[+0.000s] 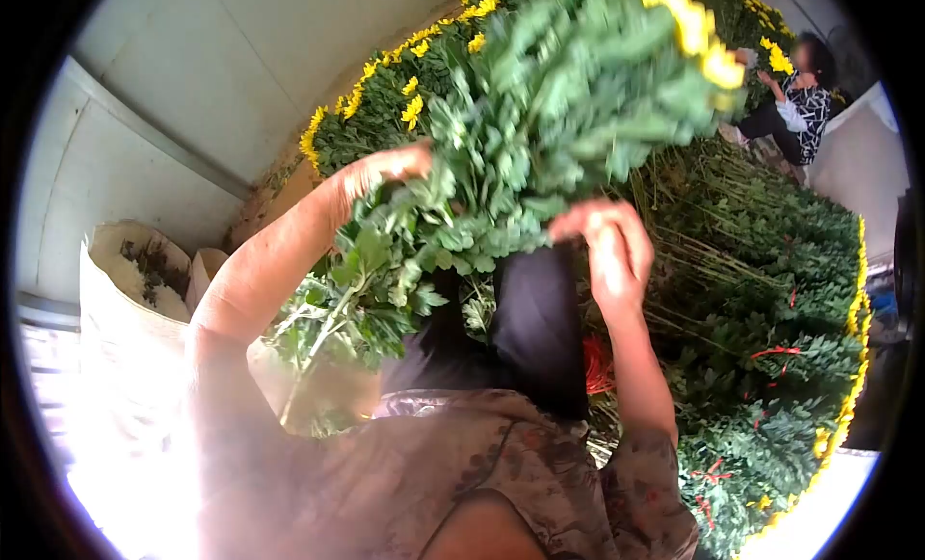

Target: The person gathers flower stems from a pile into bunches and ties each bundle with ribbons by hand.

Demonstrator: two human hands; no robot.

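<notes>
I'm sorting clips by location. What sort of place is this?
Probably a flower-packing shed: a yellow-flowered bundle being held, more leafy stems piled alongside, and red ties among them.

Brown floral-patterned shirt (434,454), dark trousers (540,329).

A bunch of flowers (568,107) over a lap (540,333); sack (120,300) left; flower heap (771,319) right, another person (807,117) near its far end.
</notes>
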